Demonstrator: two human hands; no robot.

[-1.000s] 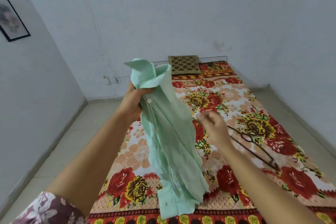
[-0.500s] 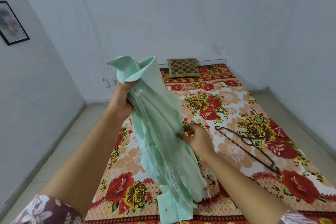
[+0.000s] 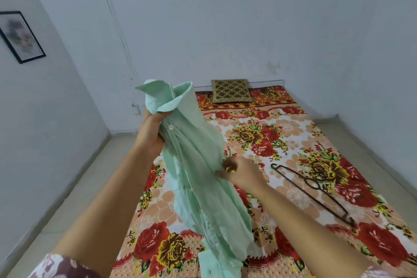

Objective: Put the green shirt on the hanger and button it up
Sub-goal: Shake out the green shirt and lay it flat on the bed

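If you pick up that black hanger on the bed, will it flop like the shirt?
Probably not. The hanger looks like thin wire keeping straight lines, so likely stiff and light. The green shirt droops in folds from the left hand, so it's floppy.

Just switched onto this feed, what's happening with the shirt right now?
A person stands at the foot of a bed covered with a floral sheet, holding up a green shirt. The left hand grips it bunched just below the collar, so it hangs down in folds. The right hand is at the fabric about halfway down, apparently pinching an edge. The dark wire hanger lies on the bed to the right, untouched. The shirt is not on it yet and looks unbuttoned.
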